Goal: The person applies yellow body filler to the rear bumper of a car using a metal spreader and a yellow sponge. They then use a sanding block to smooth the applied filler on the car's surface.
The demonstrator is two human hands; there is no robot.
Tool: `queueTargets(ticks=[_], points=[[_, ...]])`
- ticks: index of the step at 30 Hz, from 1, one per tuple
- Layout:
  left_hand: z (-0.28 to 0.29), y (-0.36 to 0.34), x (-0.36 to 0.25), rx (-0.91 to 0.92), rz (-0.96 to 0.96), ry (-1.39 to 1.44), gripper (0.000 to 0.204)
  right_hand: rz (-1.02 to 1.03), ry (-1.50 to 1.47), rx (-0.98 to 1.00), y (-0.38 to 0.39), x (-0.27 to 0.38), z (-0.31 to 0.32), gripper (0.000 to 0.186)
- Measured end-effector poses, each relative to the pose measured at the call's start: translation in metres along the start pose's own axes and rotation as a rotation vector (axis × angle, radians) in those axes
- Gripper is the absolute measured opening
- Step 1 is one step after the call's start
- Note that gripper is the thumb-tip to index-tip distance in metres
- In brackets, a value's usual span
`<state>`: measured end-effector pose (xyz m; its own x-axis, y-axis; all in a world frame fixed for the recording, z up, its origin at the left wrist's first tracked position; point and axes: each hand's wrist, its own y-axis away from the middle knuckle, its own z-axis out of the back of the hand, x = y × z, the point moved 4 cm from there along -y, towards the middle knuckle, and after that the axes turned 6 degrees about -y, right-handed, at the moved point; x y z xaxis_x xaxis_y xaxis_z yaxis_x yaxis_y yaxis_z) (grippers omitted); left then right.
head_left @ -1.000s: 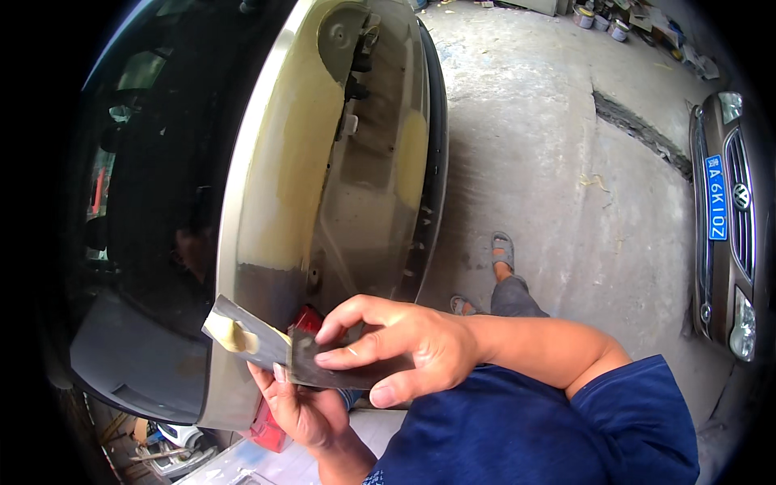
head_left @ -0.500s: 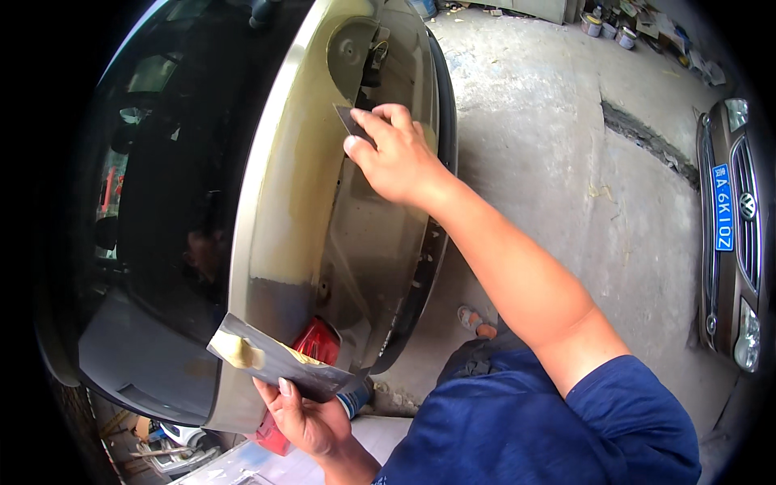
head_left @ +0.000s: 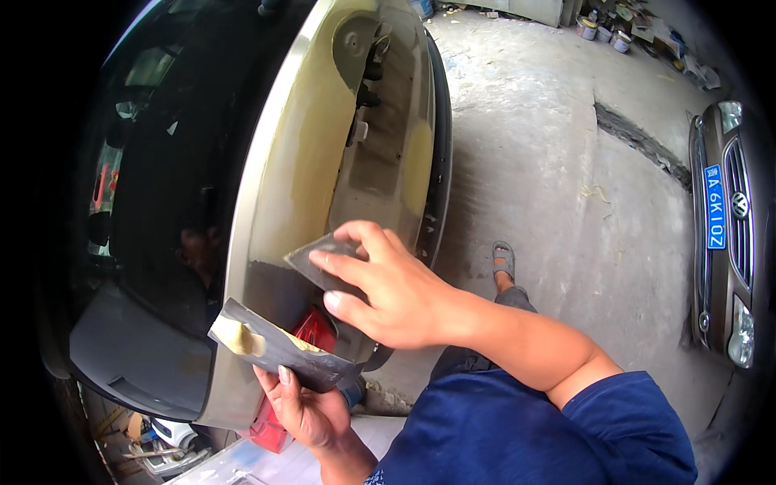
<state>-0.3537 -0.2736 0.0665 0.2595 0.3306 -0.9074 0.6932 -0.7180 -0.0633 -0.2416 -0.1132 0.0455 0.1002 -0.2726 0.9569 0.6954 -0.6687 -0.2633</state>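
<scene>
My left hand (head_left: 305,416) grips the lower edge of a flat grey mixing board (head_left: 279,352). A lump of pale yellow putty (head_left: 235,337) sits on the board's left end, with more smeared along its upper edge. In my right hand (head_left: 396,295) is a dark, thin putty spreader (head_left: 311,265), pinched between thumb and fingers and held just above the board. Both are over the near end of a car's rear panel (head_left: 299,178), where a broad coat of yellow putty spreads beside a grey patch. The spreader's inner part is hidden by my fingers.
A red tail light (head_left: 314,330) shows behind the board. The car's dark rear window (head_left: 186,162) lies left. A second car's front (head_left: 731,218) stands at far right, with a crack (head_left: 643,144) in the concrete floor before it. Several paint cans (head_left: 604,34) stand at the back.
My right hand has left the far part of the panel and come nearer with the spreader, toward the board. My left hand stays nearly still. A sandalled foot has shifted forward and right.
</scene>
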Motion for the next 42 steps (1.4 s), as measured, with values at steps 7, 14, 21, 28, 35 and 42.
queueTargets(ticks=[7,14,21,28,35,42], points=[[-0.009,0.008,0.001,0.039,0.027,0.024,0.044,0.304,-0.267,0.298,0.065,0.005,0.004,0.042],[-0.026,0.023,0.022,0.01,0.178,0.032,0.05,-0.136,-0.165,0.078,0.124,-0.062,0.045,0.044],[-0.083,0.042,0.072,0.022,0.436,0.02,0.043,-0.479,-1.076,-0.269,0.15,-0.097,0.13,0.048],[-0.192,0.038,0.131,0.133,0.608,0.092,0.042,-0.435,-1.105,-0.05,0.164,-0.089,0.225,0.04],[-0.287,0.03,0.16,0.276,0.78,0.195,0.045,-0.401,-1.137,0.171,0.156,-0.052,0.281,0.042],[-0.338,0.016,0.173,0.391,0.759,0.154,0.046,-0.359,-1.072,-0.075,0.121,-0.067,0.348,0.048]])
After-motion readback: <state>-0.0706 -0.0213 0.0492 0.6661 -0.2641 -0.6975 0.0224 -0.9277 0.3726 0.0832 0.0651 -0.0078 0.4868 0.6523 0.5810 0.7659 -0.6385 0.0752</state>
